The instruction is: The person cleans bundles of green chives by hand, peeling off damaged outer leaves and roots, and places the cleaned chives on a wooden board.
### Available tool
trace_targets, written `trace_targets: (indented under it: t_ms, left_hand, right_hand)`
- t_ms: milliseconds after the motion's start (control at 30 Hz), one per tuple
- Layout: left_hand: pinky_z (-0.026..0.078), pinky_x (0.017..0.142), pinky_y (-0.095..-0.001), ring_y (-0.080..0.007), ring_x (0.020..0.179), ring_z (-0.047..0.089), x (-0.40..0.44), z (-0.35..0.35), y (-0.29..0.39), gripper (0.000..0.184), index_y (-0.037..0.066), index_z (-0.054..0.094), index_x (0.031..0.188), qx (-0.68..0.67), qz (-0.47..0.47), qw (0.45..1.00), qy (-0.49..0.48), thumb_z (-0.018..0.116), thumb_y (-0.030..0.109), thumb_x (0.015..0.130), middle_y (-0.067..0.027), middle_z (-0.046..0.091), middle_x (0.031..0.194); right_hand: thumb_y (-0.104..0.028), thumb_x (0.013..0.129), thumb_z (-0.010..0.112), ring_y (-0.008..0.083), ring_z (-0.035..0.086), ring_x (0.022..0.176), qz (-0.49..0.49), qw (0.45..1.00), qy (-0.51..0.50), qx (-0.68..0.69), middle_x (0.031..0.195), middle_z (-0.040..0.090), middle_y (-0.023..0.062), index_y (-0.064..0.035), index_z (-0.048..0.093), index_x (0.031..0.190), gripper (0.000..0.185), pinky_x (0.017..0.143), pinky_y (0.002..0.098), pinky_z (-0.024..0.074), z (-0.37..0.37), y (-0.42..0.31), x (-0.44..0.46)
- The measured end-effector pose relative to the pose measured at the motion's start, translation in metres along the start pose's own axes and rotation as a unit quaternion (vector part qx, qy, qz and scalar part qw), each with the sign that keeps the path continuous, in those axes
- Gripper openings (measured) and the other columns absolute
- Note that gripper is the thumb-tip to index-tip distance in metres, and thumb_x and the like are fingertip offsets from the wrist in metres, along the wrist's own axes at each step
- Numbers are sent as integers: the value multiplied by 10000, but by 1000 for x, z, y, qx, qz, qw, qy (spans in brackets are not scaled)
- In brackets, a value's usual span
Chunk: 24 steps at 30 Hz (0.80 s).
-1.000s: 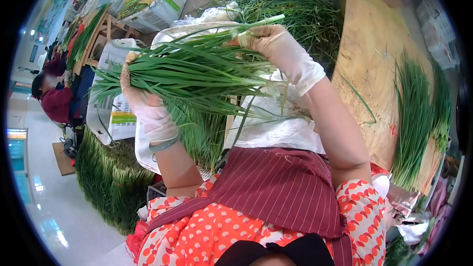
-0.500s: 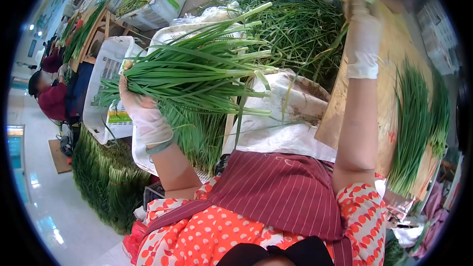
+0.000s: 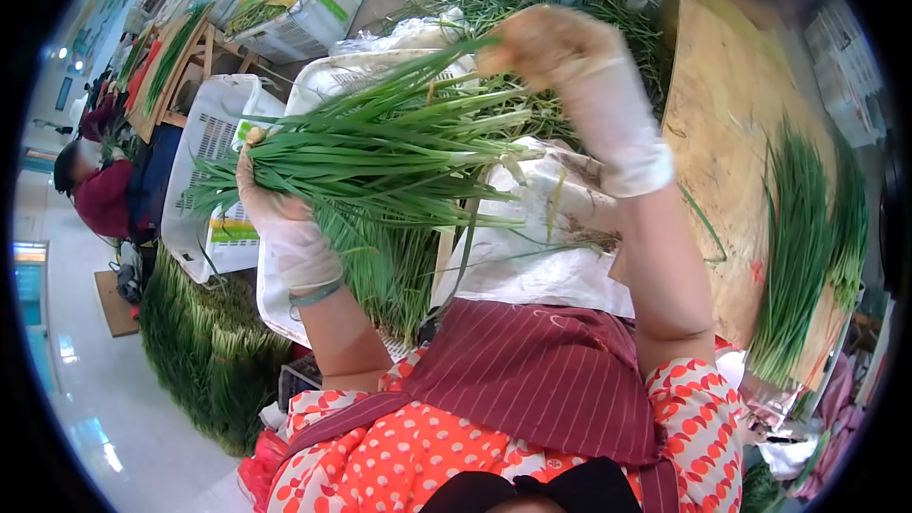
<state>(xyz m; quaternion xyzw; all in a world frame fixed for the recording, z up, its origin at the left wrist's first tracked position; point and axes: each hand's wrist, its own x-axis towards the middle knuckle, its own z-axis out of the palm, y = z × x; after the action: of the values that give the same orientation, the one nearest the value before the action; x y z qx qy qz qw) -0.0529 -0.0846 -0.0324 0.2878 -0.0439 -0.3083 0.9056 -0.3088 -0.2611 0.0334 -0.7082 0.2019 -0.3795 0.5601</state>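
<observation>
My left hand [image 3: 280, 228], in a thin pale glove, is closed around the leafy part of a loose bunch of garlic chives [image 3: 380, 152]. Its pale stalk ends fan out to the right. At the upper edge of the bunch is my right hand [image 3: 579, 62], gloved too and smeared by motion. Its fingers look pinched on the end of a chive stalk [image 3: 456, 59] that sticks up from the others. Below the bunch, more chives [image 3: 380, 266] lie in a white crate. A white sheet [image 3: 532, 218] with bits of leaf on it covers the space before my apron.
A wooden board [image 3: 712, 114] on the right bears bundled chives [image 3: 796, 247]. Loose leaves [image 3: 617, 28] are heaped behind my right hand. White crates [image 3: 204, 161] stand left and at the back. Stacked bundles [image 3: 209, 351] rest on the floor. Another person [image 3: 104, 195] works at far left.
My right hand has swung left and down from above the board to the stalk ends of the bunch. A loose leaf now lies on the board. My left hand keeps its hold, nearly still.
</observation>
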Motion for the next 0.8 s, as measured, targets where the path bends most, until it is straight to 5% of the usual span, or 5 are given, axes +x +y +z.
trace_targets:
  t_ms: [167,233,300,500,800]
  left_hand:
    - [509,772,-365,-205,811,596,8,-16,5,176,34,604,892,-3,-16,999,-40,478,153,860,-94,624,867]
    - [510,769,-366,-203,809,596,10,-17,5,177,33,603,893,17,5,1000,5,477,153,861,-94,623,870]
    - [513,761,-368,-200,804,595,10,-16,3,176,33,601,898,22,20,999,27,475,151,862,-92,621,871]
    - [515,754,-361,-198,789,595,-2,1,-1,181,30,594,916,18,-20,1000,11,468,150,865,-80,618,868]
    - [507,790,-395,-217,814,602,-11,4,2,206,33,587,970,14,-47,999,-24,466,167,870,-88,621,901]
  right_hand:
    - [-282,881,569,106,563,756,-105,951,223,186,795,633,12,-47,657,930,256,869,268,419,-88,22,10]
    - [-196,848,610,137,610,802,-20,955,261,-137,904,666,72,-54,654,999,212,828,249,478,-120,50,12]
    - [-162,805,641,156,624,810,-28,851,250,-461,915,672,60,-126,673,988,189,804,267,494,-105,59,-1]
    - [-203,727,627,171,543,1019,-359,759,-25,-542,1002,620,-41,-223,642,993,267,908,384,411,7,24,-1]
    - [-242,787,587,166,602,874,-377,871,-67,-307,815,641,-9,-164,673,829,124,856,352,452,50,21,8]
